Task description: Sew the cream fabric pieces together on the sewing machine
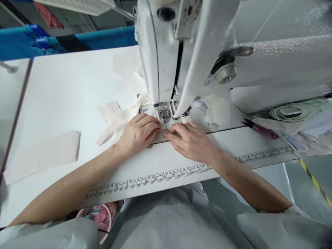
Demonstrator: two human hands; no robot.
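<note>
Much of the cream fabric (123, 118) is hidden from you: your left hand (138, 134) covers its near part, and the sewing machine (168, 45) overhangs its far part. The machine's top is cut off by the upper edge of your view, and the needle is too small to make out at the presser foot (164, 113).

Your left hand is curled, its fingers close together and bent down over the fabric's right end, just left of the foot. Its thumb tip lies under the fingers, so you cannot tell whether it pinches the cloth or only presses it.

Your right hand (192, 141) is loosely open, palm down, fingers slightly bent and a little apart. Its fingertips point left and reach the fabric's edge near the foot; whether they press on it is unclear.

Left of your hands, a folded pale cloth (44, 155) lies on the white table (64, 86). To the right are the snips (260, 128) and a green coil (298, 110). Below the near edge, your sleeve partly covers a pink basket (110, 216).
</note>
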